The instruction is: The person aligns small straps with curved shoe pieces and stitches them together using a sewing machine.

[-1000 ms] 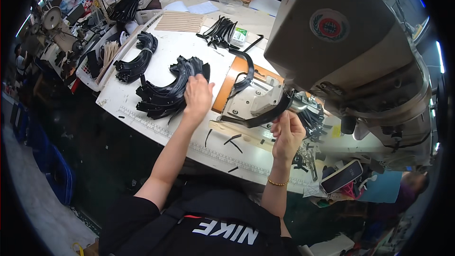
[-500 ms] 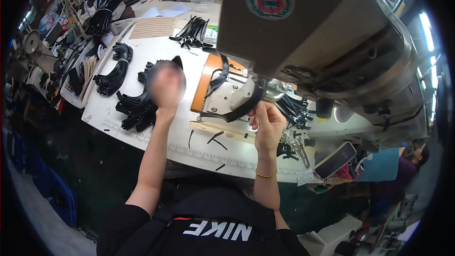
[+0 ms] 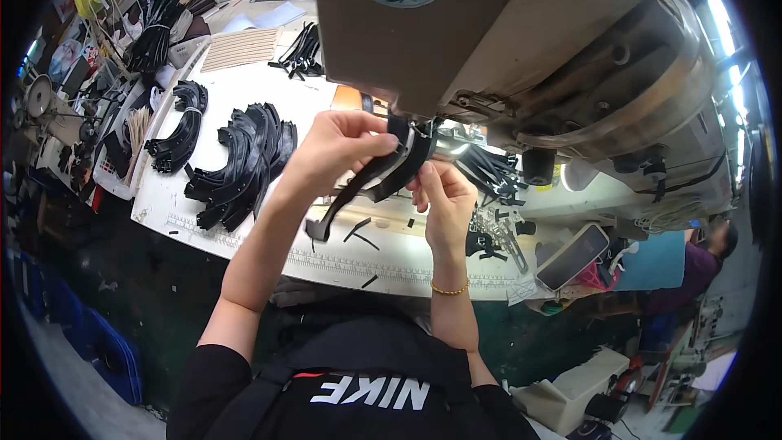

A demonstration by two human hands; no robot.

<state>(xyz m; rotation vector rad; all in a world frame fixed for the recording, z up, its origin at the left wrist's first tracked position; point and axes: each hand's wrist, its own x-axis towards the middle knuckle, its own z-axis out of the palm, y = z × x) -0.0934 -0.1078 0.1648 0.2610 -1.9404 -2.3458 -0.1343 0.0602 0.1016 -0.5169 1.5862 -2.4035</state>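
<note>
1. The step in hand looks like the feeding of a curved black strip [image 3: 371, 183] under the head of the big sewing machine [image 3: 521, 41]. Both hands bring the strip up to the place where the needle should be.

2. The strip is in the air above the white table [image 3: 244, 81], just under the front of the machine. Its upper end is at the machine, and its lower end hangs down toward the person.

3. The left hand [image 3: 338, 147] is closed on the upper part of the strip. The fingers are curled around it and the thumb presses from the side.

4. The right hand [image 3: 444, 195] pinches the strip close to the left hand, with thumb and fingers nearly together. The wrist has a thin gold bracelet [image 3: 450, 288].

5. In my judgement the next move calls for a careful placing of the strip end flat under the foot of the machine, with the edge straight. I cannot see the needle itself, because the hands cover it.

6. On the table to the left lies a pile of black curved pieces [image 3: 240, 163], well apart from the hands. A phone [image 3: 572, 256] lies at the right.
</note>
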